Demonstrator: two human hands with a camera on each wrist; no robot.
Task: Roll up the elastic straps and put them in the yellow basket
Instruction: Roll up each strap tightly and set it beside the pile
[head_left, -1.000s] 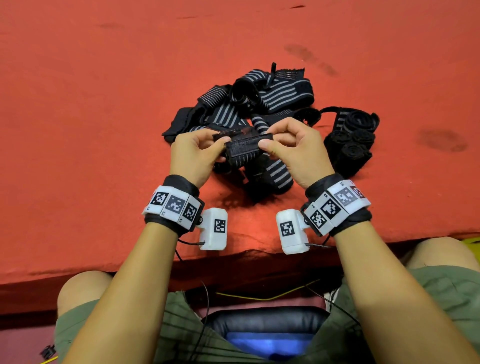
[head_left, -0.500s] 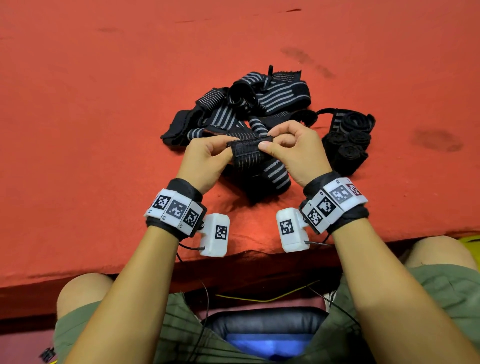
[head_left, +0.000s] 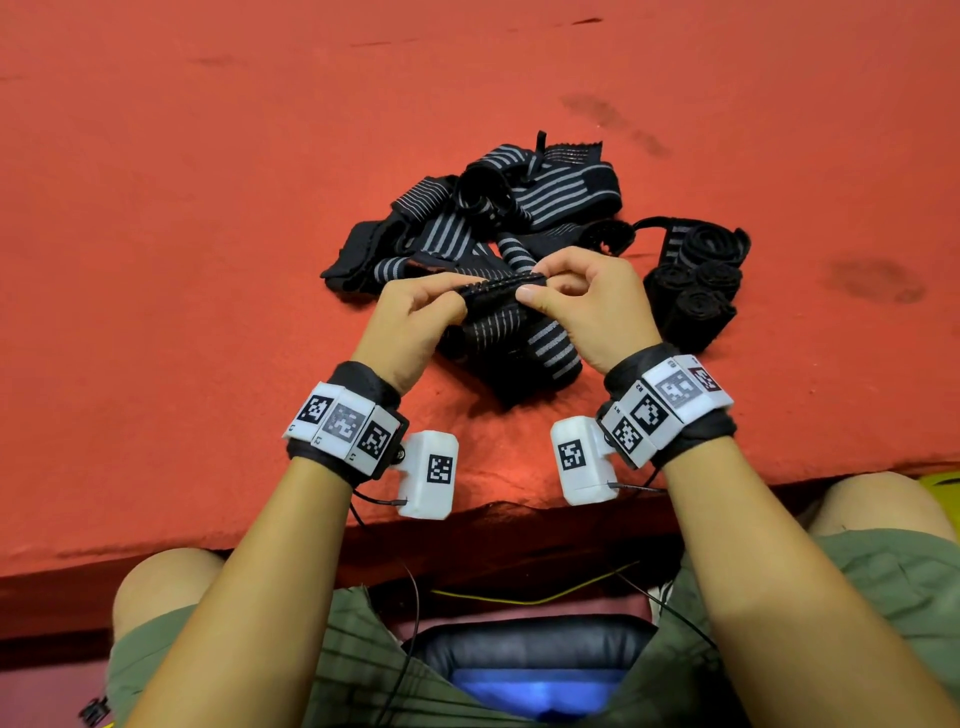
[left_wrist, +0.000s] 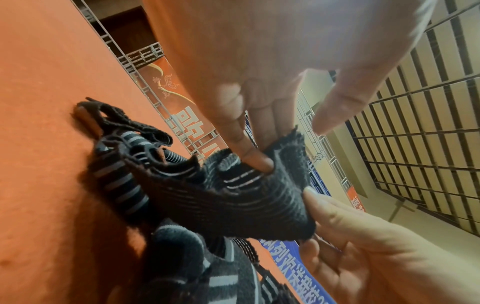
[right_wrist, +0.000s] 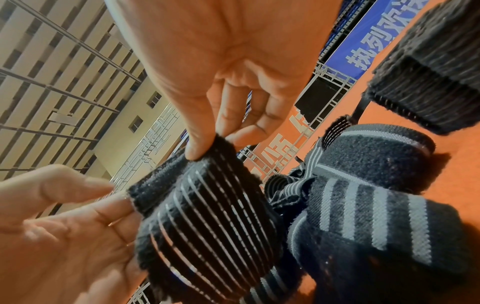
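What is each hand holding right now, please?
Left hand: pinches the left end of the striped elastic strap.
Right hand: pinches the right end of the same strap.

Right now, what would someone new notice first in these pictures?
First, the two hands, left hand and right hand, pinching the end of a black striped strap between them, at the centre. Behind them a tangled pile of straps lies on the red mat, with rolled straps to its right.

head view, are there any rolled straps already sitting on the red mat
Yes, a cluster of rolled straps lies on the red mat, just right of the right hand.
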